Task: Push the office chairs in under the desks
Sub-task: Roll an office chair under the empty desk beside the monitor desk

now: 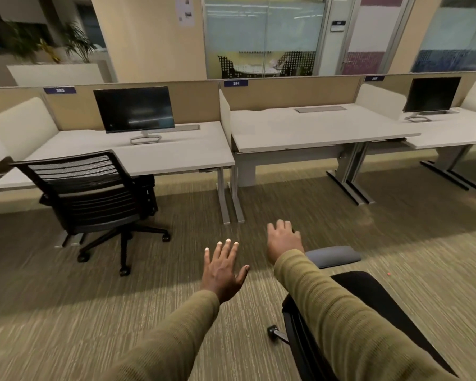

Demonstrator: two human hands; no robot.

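Head view, the only one. Left hand is spread, fingers apart, palm down over the olive striped carpet, and touches nothing. I read it as balance, or as reaching for a second hold.

Right hand is just forward of the grey padded armrest of the near black office chair, fingers bent down. Can't tell whether it grips a chair part or only hovers; the back of the hand hides that.

That chair is at lower right, out on open carpet and well apart from any desk, with one caster showing. Likely target is the bare white desk labelled 384: straight ahead, no chair at it. The arm reaching that way fits steering the chair in.

Second one, a black mesh-back swivel chair, stands at the white desk carrying a dark flat monitor. It is turned at an angle, seat only partly under the top, so I judge it not fully in.

Floor is motion-blurred, so fine detail there is unreliable.
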